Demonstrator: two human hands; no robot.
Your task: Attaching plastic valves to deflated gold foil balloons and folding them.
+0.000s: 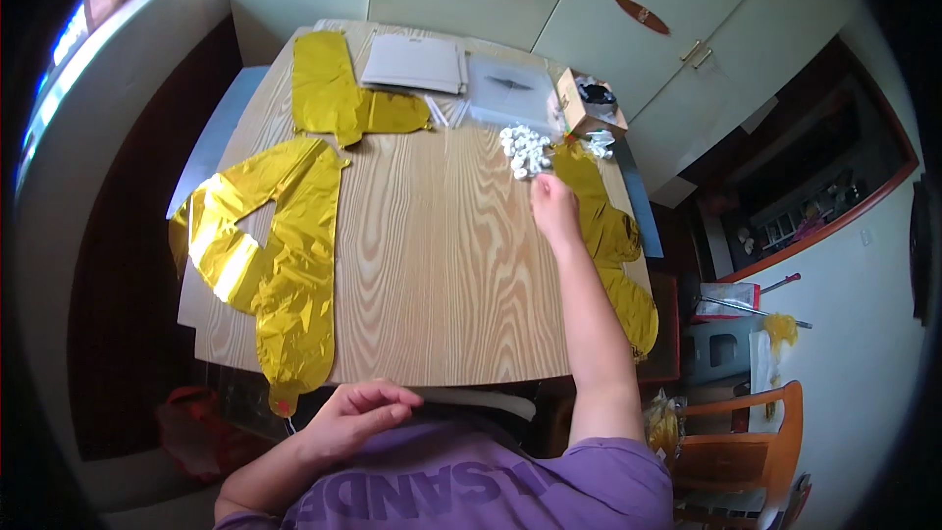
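Though crowded edgewise, open table [442,265] centre.

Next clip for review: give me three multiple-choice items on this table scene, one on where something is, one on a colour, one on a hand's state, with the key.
1. Where does the right hand reach?
A. to the pile of small white pieces
B. to the orange chair
C. to the cupboard door

2. What colour are the flat foil balloons on the wooden table?
A. silver
B. gold
C. red

3. How is the left hand?
A. clamped on a balloon
B. empty, fingers loosely curled, at the table's near edge
C. pressed flat on the white sheets

Key: 1 A, the fingers point at the pile; 2 B, all show shiny gold; 3 B, nothing lies in its grip.
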